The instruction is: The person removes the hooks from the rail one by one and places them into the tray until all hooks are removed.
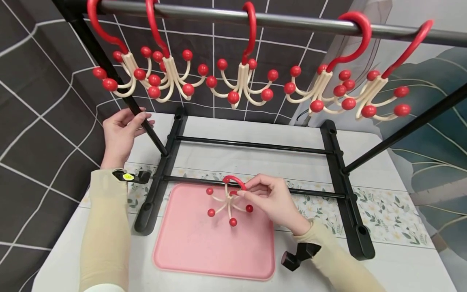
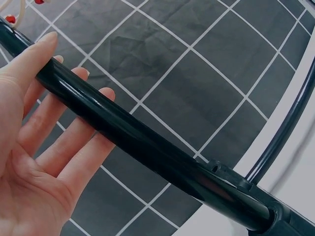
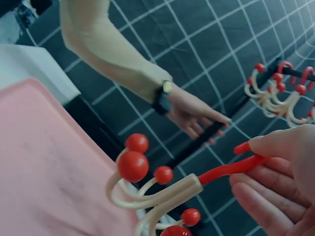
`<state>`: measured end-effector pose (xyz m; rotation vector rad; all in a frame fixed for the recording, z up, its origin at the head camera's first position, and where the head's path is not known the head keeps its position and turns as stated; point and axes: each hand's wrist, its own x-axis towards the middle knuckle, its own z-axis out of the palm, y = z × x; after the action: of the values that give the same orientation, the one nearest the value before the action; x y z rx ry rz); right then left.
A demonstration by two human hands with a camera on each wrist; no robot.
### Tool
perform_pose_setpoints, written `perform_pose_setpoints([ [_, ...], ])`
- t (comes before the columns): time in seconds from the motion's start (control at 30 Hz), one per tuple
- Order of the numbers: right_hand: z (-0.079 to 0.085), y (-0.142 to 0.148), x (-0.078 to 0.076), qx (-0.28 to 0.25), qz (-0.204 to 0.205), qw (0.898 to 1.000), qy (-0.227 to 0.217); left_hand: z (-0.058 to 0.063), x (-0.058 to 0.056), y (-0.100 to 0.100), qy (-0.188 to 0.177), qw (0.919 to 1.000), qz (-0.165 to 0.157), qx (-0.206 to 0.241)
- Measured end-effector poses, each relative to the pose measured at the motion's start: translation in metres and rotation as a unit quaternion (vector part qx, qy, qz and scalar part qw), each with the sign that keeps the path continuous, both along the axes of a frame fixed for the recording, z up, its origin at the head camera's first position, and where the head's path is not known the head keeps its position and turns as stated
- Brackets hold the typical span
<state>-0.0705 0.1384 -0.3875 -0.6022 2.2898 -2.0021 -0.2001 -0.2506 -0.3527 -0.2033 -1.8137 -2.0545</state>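
My right hand [image 1: 271, 200] pinches the red hook [image 3: 224, 171] of a claw hanger between thumb and fingers. Cream prongs tipped with red balls spread from this claw hanger [image 3: 179, 191]; in the head view it is over the pink tray [image 1: 215, 253]. My left hand [image 1: 120, 134] holds the slanting black post of the garment rack [image 2: 133, 132], its thumb across the front and its fingers behind. Along the rack's top rail [image 1: 292, 22] hang several more claw hangers of the same kind, one of them a middle hanger [image 1: 242, 81].
Black feet, among them the right foot [image 1: 346, 194], and two thin crossbars join the rack's base on the white table [image 1: 299, 259]. A floral strip [image 1: 390, 215] crosses the tabletop. Behind stands a dark grid-patterned cloth [image 1: 40, 134], with a patterned curtain [image 1: 438, 134] at the right.
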Motion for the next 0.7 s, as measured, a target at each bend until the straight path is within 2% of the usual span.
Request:
perform_pose_setpoints([
  [0.17,-0.009,-0.018,0.002,-0.021,0.028,0.999,-0.004,0.0,-0.001,0.0,0.001,1.0,-0.002,0.003],
  [0.37,-0.015,-0.042,0.002,-0.022,0.067,0.997,-0.016,0.001,0.0,0.0,-0.006,1.0,0.003,-0.005],
  [0.7,-0.019,-0.086,-0.015,-0.011,0.12,0.992,-0.031,0.001,0.001,0.0,-0.011,0.9999,0.007,-0.008],
])
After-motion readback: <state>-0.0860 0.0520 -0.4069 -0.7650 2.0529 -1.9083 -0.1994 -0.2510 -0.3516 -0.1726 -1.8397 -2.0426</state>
